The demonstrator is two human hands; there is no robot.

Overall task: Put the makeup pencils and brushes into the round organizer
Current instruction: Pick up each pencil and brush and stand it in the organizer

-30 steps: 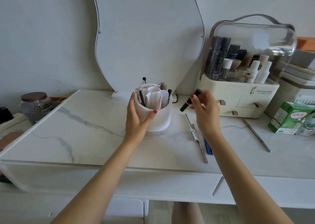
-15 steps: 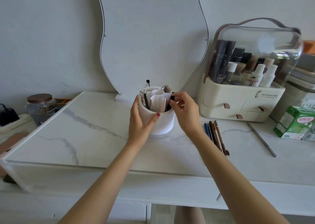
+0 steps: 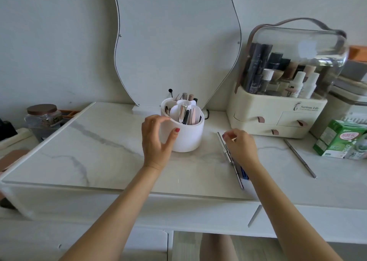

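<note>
At centre the left hand (image 3: 156, 141) clasped the round organizer (image 3: 188, 139) on the surface (image 3: 99, 151), while further right the right hand (image 3: 241, 147) covered most of the loose pencils (image 3: 231, 159), and whether its curled fingers (image 3: 228, 136) pinched one was unclear.

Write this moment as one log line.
left hand: holds organizer | right hand: above pencils on table, grip unclear | next: probably pick a pencil

round organizer (image 3: 186, 139) white | table (image 3: 111, 149) white, grey-veined marble | carton (image 3: 337, 139) green | silver pencil (image 3: 299, 158)
</note>
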